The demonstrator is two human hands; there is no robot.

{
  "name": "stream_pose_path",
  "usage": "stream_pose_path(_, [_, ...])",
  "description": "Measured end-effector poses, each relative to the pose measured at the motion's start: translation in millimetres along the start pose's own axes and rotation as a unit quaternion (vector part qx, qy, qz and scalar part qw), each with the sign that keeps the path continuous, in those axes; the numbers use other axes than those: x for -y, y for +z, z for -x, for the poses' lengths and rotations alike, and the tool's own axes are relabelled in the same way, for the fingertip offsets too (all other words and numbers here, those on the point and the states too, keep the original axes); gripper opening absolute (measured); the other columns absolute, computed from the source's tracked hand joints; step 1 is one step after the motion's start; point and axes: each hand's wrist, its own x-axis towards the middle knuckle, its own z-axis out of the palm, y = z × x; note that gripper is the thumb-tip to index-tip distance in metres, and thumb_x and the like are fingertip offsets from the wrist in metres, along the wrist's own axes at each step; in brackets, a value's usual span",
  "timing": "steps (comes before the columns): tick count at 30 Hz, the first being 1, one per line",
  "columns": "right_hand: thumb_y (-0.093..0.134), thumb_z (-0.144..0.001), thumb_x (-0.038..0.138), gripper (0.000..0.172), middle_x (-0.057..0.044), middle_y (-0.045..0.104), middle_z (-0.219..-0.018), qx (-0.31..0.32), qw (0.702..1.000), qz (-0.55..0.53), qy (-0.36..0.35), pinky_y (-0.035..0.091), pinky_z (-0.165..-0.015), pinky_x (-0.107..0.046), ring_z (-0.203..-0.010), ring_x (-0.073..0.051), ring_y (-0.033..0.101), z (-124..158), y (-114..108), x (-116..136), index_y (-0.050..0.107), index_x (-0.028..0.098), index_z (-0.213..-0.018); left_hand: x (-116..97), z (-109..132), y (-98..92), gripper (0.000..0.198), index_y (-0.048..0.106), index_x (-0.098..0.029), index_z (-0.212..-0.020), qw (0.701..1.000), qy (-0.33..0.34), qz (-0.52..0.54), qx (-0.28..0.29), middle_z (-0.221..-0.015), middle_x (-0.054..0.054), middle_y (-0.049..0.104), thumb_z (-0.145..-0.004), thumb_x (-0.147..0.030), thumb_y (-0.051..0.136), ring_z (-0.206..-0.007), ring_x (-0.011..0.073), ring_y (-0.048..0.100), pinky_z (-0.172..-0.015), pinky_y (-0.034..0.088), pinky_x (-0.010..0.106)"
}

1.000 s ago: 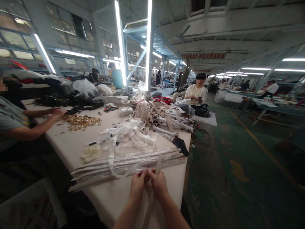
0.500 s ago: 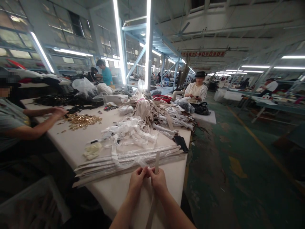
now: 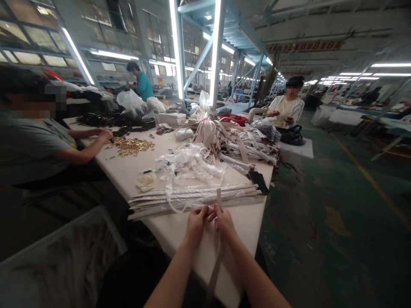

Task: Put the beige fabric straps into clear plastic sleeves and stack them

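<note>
The fingertips of the right hand [image 3: 225,223] are closed in a tight pinch on a narrow beige strap [image 3: 216,264]; the left hand [image 3: 196,225] is curled in beside it, its fingers almost shut and close to the strap, though whether they grip it I cannot tell; a short end of the strap stands above the pinch while the long tail hangs toward the person's lap, so it is held clear of everything on the table; just far of the hands lies a flat bundle of film-wrapped straps [image 3: 192,197], laid crosswise along the near end of the white worktable [image 3: 170,227]; beyond it is a loose heap of clear plastic film [image 3: 189,164], then a tied bunch of beige straps [image 3: 208,137], gathered together to keep the strips from straying; far left, a co-worker's hand [image 3: 105,135] is near a pile of gold-coloured metal fittings [image 3: 132,146].
</note>
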Motion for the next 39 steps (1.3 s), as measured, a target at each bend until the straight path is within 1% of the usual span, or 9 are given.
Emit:
stream_pose_path(4, [0.037, -0.092, 0.071, 0.055, 0.003, 0.061, -0.052, 0.054, 0.998, -0.013, 0.011, 0.024, -0.032, -0.019, -0.028, -0.008, 0.037, 18.1, -11.8, 1.6, 0.056, 0.019, -0.090, -1.8, -1.3, 1.7, 0.033, 0.072, -0.013, -0.072, 0.995, 0.005, 0.095, -0.043, -0.077, 0.007, 0.073, -0.060, -0.039, 0.091, -0.074, 0.0177, 0.069, -0.085, 0.054, 0.034])
stream_pose_path(7, [0.040, -0.095, 0.064, 0.049, 0.005, 0.057, -0.049, 0.097, 0.994, 0.040, 0.011, 0.024, -0.033, -0.020, -0.029, -0.008, 0.037, 35.0, -17.6, 1.1, 0.056, 0.020, -0.082, -1.7, -3.6, 1.9, 0.034, 0.070, -0.012, -0.071, 0.992, 0.005, 0.118, -0.048, -0.075, 0.006, 0.073, -0.061, -0.037, 0.091, -0.072, 0.0167, 0.070, -0.087, 0.054, 0.036])
stream_pose_path(12, [0.040, -0.096, 0.059, 0.051, 0.002, 0.054, -0.046, 0.106, 0.986, 0.124, -0.021, 0.035, -0.045, -0.022, -0.040, -0.011, 0.048, 46.7, -17.4, -3.9, 0.058, 0.019, -0.069, 0.6, -6.3, 0.5, 0.032, 0.070, -0.012, -0.071, 0.989, 0.009, 0.132, -0.060, -0.076, 0.006, 0.073, -0.062, -0.034, 0.090, -0.073, 0.0161, 0.069, -0.084, 0.053, 0.034])
stream_pose_path(17, [0.040, -0.096, 0.057, 0.051, 0.002, 0.052, -0.046, 0.123, 0.980, 0.157, -0.018, 0.033, -0.044, -0.022, -0.041, -0.012, 0.046, 44.0, -15.5, -5.7, 0.056, 0.020, -0.066, 0.8, -6.6, 0.4, 0.030, 0.071, -0.014, -0.071, 0.992, 0.001, 0.109, -0.066, -0.079, 0.007, 0.073, -0.063, -0.037, 0.089, -0.076, 0.0168, 0.068, -0.078, 0.052, 0.029])
stream_pose_path(25, [0.047, -0.093, 0.054, 0.046, 0.003, 0.050, -0.045, 0.187, 0.973, 0.132, 0.027, 0.027, -0.042, -0.021, -0.040, -0.010, 0.042, 33.7, -17.8, -3.9, 0.059, 0.018, -0.067, -4.1, -2.1, -1.8, 0.034, 0.074, -0.012, -0.074, 0.998, -0.030, 0.059, -0.012, -0.075, 0.009, 0.072, -0.064, -0.042, 0.088, -0.071, 0.0175, 0.067, -0.072, 0.051, 0.027])
stream_pose_path(31, [0.055, -0.088, 0.060, 0.049, 0.003, 0.049, -0.044, 0.180, 0.978, 0.106, 0.017, 0.027, -0.041, -0.020, -0.039, -0.010, 0.041, 9.0, -9.3, 12.1, 0.060, 0.017, -0.066, -1.1, 3.6, -0.7, 0.041, 0.075, -0.010, -0.074, 0.998, -0.057, -0.011, 0.035, -0.059, 0.005, 0.065, -0.066, -0.049, 0.084, -0.045, 0.0106, 0.052, -0.048, 0.040, 0.024])
stream_pose_path(35, [0.067, -0.081, 0.058, 0.043, -0.002, 0.065, -0.065, 0.237, 0.968, 0.013, 0.084, 0.045, -0.054, -0.023, -0.055, -0.014, 0.059, 32.6, -11.7, 23.4, 0.066, 0.016, -0.085, -15.8, 5.4, -2.2, 0.043, 0.075, -0.011, -0.075, 0.998, -0.036, 0.035, -0.044, -0.070, 0.008, 0.070, -0.062, -0.051, 0.087, -0.061, 0.0159, 0.064, -0.063, 0.050, 0.028])
stream_pose_path(37, [0.071, -0.078, 0.057, 0.043, -0.002, 0.065, -0.069, 0.271, 0.952, -0.023, 0.138, 0.050, -0.060, -0.026, -0.059, -0.015, 0.062, 50.9, -16.4, 22.0, 0.065, 0.015, -0.086, -24.2, 8.5, -3.2, 0.041, 0.076, -0.012, -0.078, 0.995, -0.013, 0.050, -0.086, -0.075, 0.009, 0.072, -0.063, -0.049, 0.086, -0.066, 0.0157, 0.065, -0.069, 0.052, 0.029])
stream_pose_path(39, [0.069, -0.078, 0.059, 0.044, -0.001, 0.063, -0.067, 0.258, 0.951, -0.039, 0.167, 0.051, -0.060, -0.028, -0.056, -0.015, 0.061, 63.2, -20.7, 17.8, 0.063, 0.016, -0.082, -28.6, 14.2, -2.4, 0.040, 0.077, -0.012, -0.081, 0.994, -0.003, 0.039, -0.102, -0.077, 0.009, 0.072, -0.065, -0.047, 0.086, -0.066, 0.0157, 0.064, -0.070, 0.051, 0.029])
